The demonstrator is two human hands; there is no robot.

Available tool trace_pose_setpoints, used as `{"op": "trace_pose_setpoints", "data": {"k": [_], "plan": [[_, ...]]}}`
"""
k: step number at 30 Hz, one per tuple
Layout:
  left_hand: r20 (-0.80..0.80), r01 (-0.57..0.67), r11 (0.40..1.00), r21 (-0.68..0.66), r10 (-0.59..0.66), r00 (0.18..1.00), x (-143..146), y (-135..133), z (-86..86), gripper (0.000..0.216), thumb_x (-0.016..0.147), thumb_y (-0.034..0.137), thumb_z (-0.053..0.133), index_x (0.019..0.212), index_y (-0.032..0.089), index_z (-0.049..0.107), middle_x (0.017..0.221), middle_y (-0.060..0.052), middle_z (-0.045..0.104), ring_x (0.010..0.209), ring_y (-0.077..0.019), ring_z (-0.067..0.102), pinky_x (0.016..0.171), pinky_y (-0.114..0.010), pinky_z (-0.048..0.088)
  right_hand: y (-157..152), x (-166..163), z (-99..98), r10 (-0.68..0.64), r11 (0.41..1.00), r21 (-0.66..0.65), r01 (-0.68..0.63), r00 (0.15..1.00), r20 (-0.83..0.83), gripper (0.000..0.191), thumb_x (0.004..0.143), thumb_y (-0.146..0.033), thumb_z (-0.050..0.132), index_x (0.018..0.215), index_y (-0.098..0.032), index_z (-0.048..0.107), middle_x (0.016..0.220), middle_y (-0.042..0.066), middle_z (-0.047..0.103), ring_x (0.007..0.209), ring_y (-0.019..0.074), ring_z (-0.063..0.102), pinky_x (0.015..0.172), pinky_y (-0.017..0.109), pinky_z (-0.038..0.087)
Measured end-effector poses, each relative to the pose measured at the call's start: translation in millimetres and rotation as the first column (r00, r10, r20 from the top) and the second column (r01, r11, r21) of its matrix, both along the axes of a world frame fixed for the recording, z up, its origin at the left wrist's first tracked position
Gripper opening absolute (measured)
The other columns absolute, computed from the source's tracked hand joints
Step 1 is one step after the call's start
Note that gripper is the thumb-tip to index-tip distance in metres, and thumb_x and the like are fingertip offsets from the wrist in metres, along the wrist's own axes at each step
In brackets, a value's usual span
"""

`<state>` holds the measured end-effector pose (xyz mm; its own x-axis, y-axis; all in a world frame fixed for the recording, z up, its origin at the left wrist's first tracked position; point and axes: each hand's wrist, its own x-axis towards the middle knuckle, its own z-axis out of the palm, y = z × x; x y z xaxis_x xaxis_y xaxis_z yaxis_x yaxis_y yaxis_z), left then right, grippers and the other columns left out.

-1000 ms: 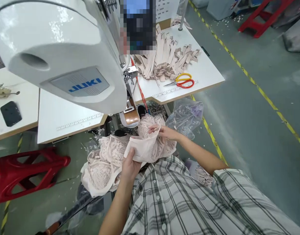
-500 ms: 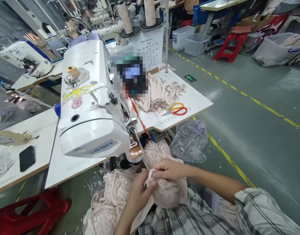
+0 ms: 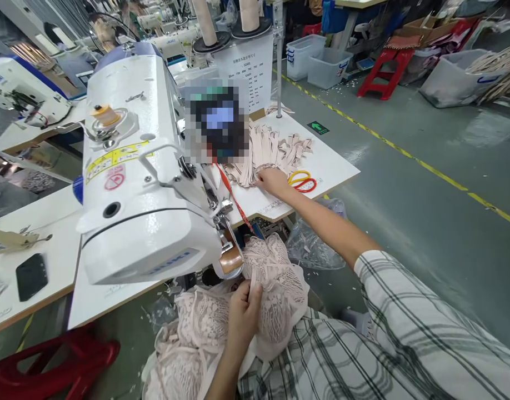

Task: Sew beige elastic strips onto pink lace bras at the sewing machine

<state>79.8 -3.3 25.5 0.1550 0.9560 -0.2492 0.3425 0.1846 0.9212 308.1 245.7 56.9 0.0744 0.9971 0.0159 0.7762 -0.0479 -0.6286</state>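
Note:
A pile of pale pink lace garments (image 3: 275,289) lies in my lap below the white sewing machine (image 3: 138,183). My left hand (image 3: 243,314) is closed on an edge of the top lace piece. My right hand (image 3: 271,180) reaches out over the white table (image 3: 334,166). Its fingers pinch at the near edge of a heap of beige fabric strips (image 3: 271,153). Red and yellow scissors (image 3: 301,182) lie just right of that hand.
A clear plastic bag (image 3: 317,244) sits on the floor under the table edge. A black phone (image 3: 31,276) lies on the table at left, with a red stool (image 3: 59,361) below. Thread cones and a size chart (image 3: 246,66) stand behind the machine. Bins and another red stool are far right.
My right hand let go of the lace piece and stretched forward to the strips on the table. My left hand stayed on the lace in my lap.

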Motion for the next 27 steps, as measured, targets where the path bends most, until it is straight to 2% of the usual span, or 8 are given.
{"op": "trace_pose_setpoints", "data": {"k": [2,4,8,10,14,19,22,27], "plan": [[0.025,-0.04,0.999,0.018,0.04,0.999,-2.4,-1.4,-0.6,0.034,0.087,0.051,0.061,0.088,0.018,0.07,0.078,-0.005,0.069,0.075,-0.0222,0.063,0.068,-0.03,0.048,-9.2,0.4,2.3,0.009,1.0,0.012,-0.009,0.998,-0.064,0.023,0.089,-0.022,0.061,0.069,-0.017,0.052,0.077,0.007,0.066,0.082,0.0186,0.063,0.071,0.028,0.047],[0.082,-0.121,0.992,0.035,0.117,0.99,-2.8,-3.8,1.7,0.03,0.084,0.043,0.068,0.103,0.02,0.07,0.091,-0.007,0.072,0.086,-0.0239,0.066,0.077,-0.03,0.051,-32.5,-1.1,3.2,0.026,0.999,-0.026,-0.036,0.945,-0.326,0.024,0.091,-0.032,0.061,0.073,-0.019,0.05,0.067,0.0,0.06,0.067,0.0122,0.06,0.062,0.023,0.048],[0.192,-0.096,0.985,0.145,0.067,0.979,-0.1,-4.5,18.9,0.026,0.081,0.032,0.074,0.106,0.025,0.075,0.094,-0.006,0.074,0.088,-0.0222,0.067,0.083,-0.029,0.051,-107.3,-16.3,2.9,-0.01,0.967,-0.106,-0.232,0.381,-0.925,0.041,0.068,-0.048,0.083,0.077,-0.02,0.055,0.059,-0.007,0.057,0.049,0.0056,0.054,0.048,0.015,0.047],[0.166,0.003,0.973,0.229,-0.042,0.985,-2.3,0.4,28.9,0.02,0.082,0.031,0.073,0.1,0.026,0.078,0.087,-0.006,0.073,0.079,-0.0207,0.065,0.079,-0.027,0.051,-143.3,-26.2,3.0,-0.012,0.964,-0.083,-0.254,0.27,-0.963,0.045,0.063,-0.052,0.086,0.079,-0.019,0.06,0.057,-0.006,0.06,0.046,0.0053,0.054,0.045,0.015,0.047],[-0.123,-0.057,0.906,0.419,0.119,0.985,-17.3,13.1,35.0,0.026,0.085,0.032,0.068,0.108,0.025,0.078,0.092,-0.008,0.07,0.08,-0.0188,0.061,0.068,-0.022,0.047,-177.2,-43.0,-0.8,0.005,0.961,-0.104,-0.257,0.39,-0.921,0.041,0.068,-0.053,0.082,0.076,-0.017,0.066,0.051,-0.004,0.062,0.041,0.0073,0.055,0.039,0.017,0.044],[-0.331,-0.086,0.869,0.488,0.275,0.903,-36.9,20.1,26.5,0.032,0.088,0.033,0.064,0.116,0.023,0.075,0.076,-0.003,0.06,0.069,-0.0161,0.055,0.059,-0.021,0.04,-160.5,-61.2,-10.3,0.067,0.904,-0.155,-0.398,0.49,-0.869,0.041,0.071,-0.054,0.08,0.08,-0.017,0.067,0.063,0.0,0.069,0.054,0.0104,0.065,0.051,0.02,0.054],[-0.25,-0.094,0.924,0.371,0.196,0.948,-46.5,23.8,22.6,0.036,0.087,0.031,0.066,0.121,0.024,0.073,0.079,-0.004,0.068,0.068,-0.0163,0.059,0.067,-0.022,0.045,-146.1,-69.3,-12.1,0.11,0.906,-0.121,-0.406,0.5,-0.859,0.041,0.069,-0.052,0.081,0.084,-0.017,0.065,0.066,-0.001,0.067,0.055,0.01,0.064,0.052,0.021,0.053],[0.178,-0.234,0.97,0.063,0.22,0.959,-60.2,32.8,15.6,0.034,0.077,0.02,0.077,0.112,0.021,0.077,0.106,-0.008,0.076,0.101,-0.0239,0.068,0.085,-0.024,0.051,-129.1,-81.5,-9.1,0.22,0.931,-0.031,-0.363,0.628,-0.746,0.026,0.077,-0.04,0.074,0.078,-0.018,0.06,0.069,-0.002,0.062,0.055,0.0101,0.059,0.055,0.023,0.049]]}}
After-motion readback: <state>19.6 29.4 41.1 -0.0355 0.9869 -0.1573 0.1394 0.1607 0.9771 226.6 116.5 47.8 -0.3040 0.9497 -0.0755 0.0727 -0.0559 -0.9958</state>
